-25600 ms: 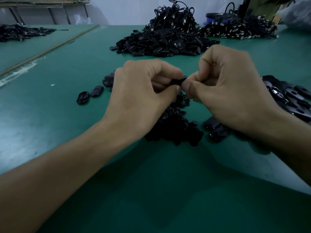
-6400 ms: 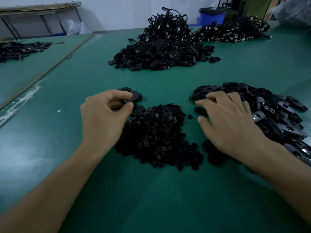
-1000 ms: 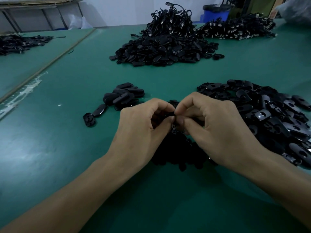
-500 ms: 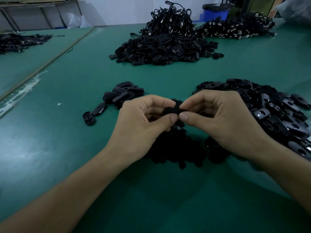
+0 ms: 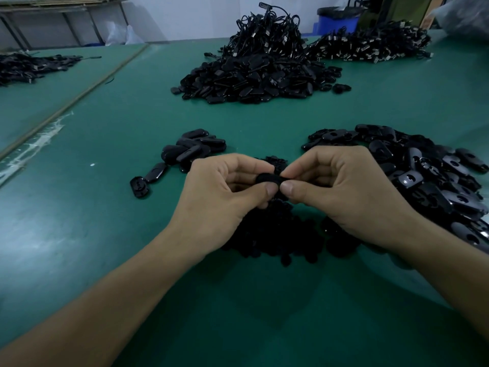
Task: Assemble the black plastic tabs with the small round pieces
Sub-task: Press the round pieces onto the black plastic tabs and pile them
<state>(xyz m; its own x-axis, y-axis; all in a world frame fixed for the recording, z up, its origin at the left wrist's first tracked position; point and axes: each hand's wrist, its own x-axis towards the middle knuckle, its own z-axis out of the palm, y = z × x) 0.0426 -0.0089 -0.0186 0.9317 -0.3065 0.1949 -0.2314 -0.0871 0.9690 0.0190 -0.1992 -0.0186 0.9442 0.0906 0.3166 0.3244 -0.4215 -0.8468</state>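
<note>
A black plastic tab (image 5: 268, 178) is pinched between the fingertips of my left hand (image 5: 222, 200) and my right hand (image 5: 341, 192), held just above the table. Whether a round piece sits in it is hidden by my fingers. Under my hands lies a heap of small round black pieces (image 5: 275, 234). A pile of loose tabs (image 5: 428, 176) spreads to the right. A small cluster of tabs (image 5: 193, 149) lies to the left, with two separate ones (image 5: 148, 178) nearer me.
The green table (image 5: 105, 234) carries a big heap of black parts (image 5: 254, 78) at the back centre, cable bundles (image 5: 370, 46) behind it, and another dark pile (image 5: 29, 67) far left. A blue bin (image 5: 336, 21) stands at the back.
Both hands have risen slightly off the round-piece heap and keep pinching the tab between their fingertips; the thumbs now press together under it.
</note>
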